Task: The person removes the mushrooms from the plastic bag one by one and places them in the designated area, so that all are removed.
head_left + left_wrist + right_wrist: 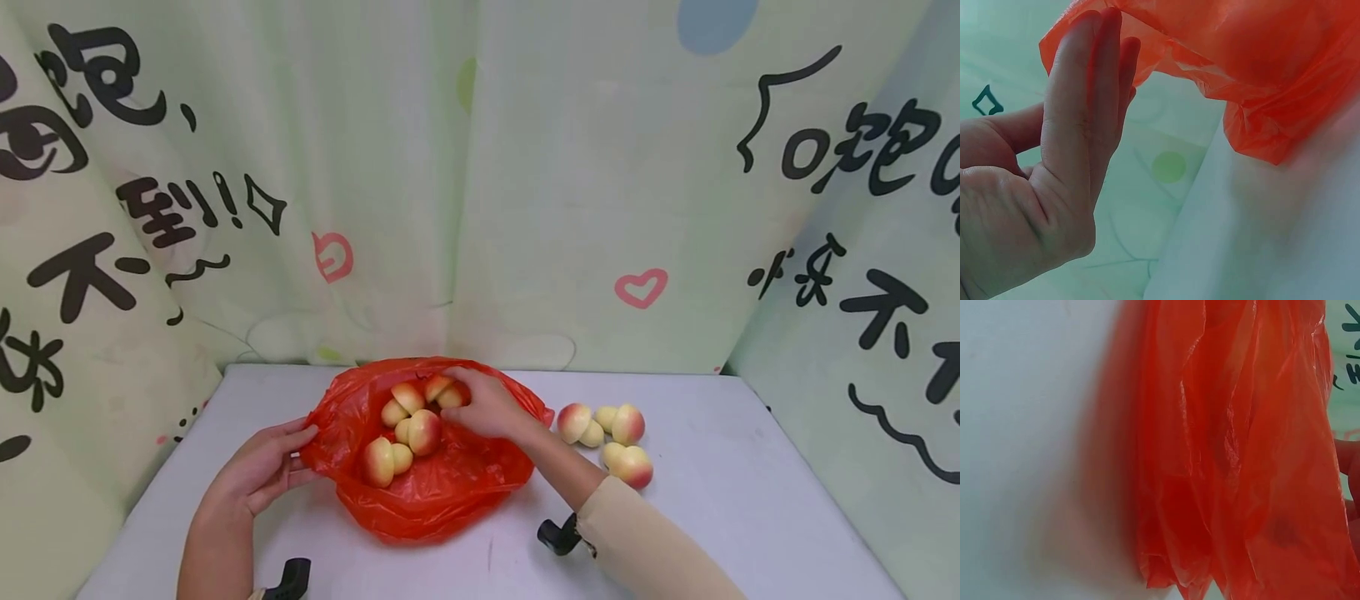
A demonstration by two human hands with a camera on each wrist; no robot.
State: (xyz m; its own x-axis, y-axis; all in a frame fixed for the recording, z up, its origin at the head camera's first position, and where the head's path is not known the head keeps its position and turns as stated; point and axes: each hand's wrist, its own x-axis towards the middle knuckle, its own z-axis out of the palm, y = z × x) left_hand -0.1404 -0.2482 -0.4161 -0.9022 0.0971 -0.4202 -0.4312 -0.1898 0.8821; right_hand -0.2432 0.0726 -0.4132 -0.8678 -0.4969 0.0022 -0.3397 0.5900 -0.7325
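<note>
A red plastic bag (480, 492) lies on the table with its mouth spread wide. Several toy mushrooms (425, 432) with cream stems and red-yellow caps are inside it. My left hand (258, 467) pinches the bag's left rim; in the left wrist view, its long fingers (1072, 106) stand nearly straight, tips against the red film. My right hand (483, 404) reaches over the right rim into the bag, thumb and fingers around a toy mushroom (452, 394) near the back. Red film (1235, 450) fills most of the right wrist view, hiding that mushroom.
Three more toy mushrooms (630, 465) lie on the white table (712, 500), right of the bag and beside my right forearm. A printed pale green curtain (525, 208) encloses the table at the back and both sides.
</note>
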